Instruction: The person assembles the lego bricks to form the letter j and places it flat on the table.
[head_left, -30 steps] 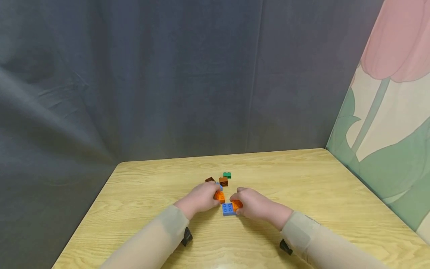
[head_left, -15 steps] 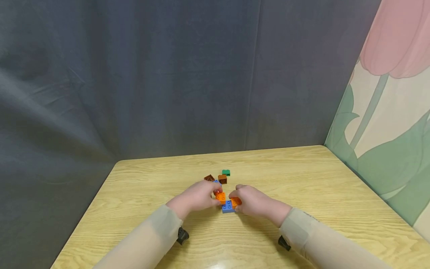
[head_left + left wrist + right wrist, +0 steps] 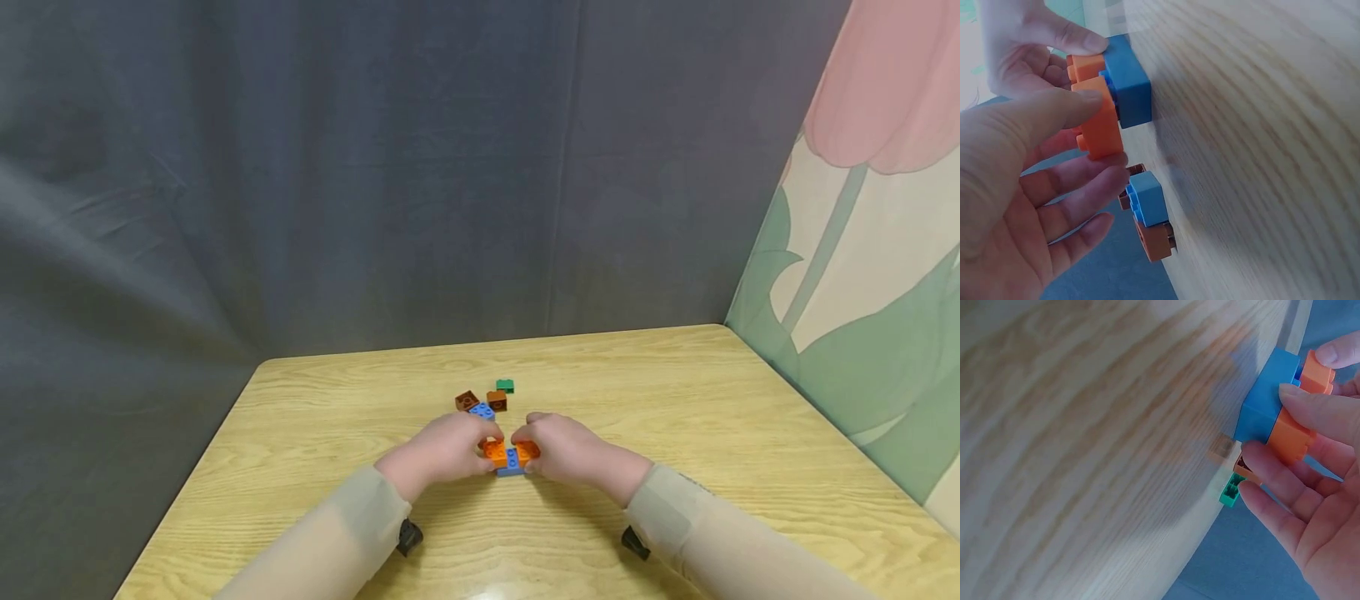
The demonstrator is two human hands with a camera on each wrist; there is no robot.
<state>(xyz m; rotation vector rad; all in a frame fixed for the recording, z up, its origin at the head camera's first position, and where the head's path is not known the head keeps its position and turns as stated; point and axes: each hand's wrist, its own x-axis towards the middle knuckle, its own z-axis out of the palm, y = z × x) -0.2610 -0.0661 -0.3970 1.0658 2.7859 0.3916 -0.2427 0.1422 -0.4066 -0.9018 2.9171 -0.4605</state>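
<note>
Between my two hands a blue toy building brick (image 3: 512, 459) sits near the tabletop. My left hand (image 3: 442, 448) pinches an orange brick (image 3: 1101, 125) between thumb and fingers. That brick is over the blue one's left end, and in the left wrist view it leans slightly away from the blue studs. My right hand (image 3: 568, 452) grips a second orange brick (image 3: 1288, 434), seated on the right end of the blue brick; its thumb reaches onto the blue side. A strip of blue studs shows between the two orange bricks.
Just beyond the hands lie another blue brick (image 3: 482, 412), a dark brown brick (image 3: 467, 401) and a lighter brown brick (image 3: 497, 401). A small green brick (image 3: 506, 386) is farthest back. A dark curtain (image 3: 420, 183) hangs behind the wooden table (image 3: 315, 417).
My left hand has brought its orange brick nearer and to the right, over the blue brick's left end. The second blue brick behind is now uncovered. The right hand keeps its grip.
</note>
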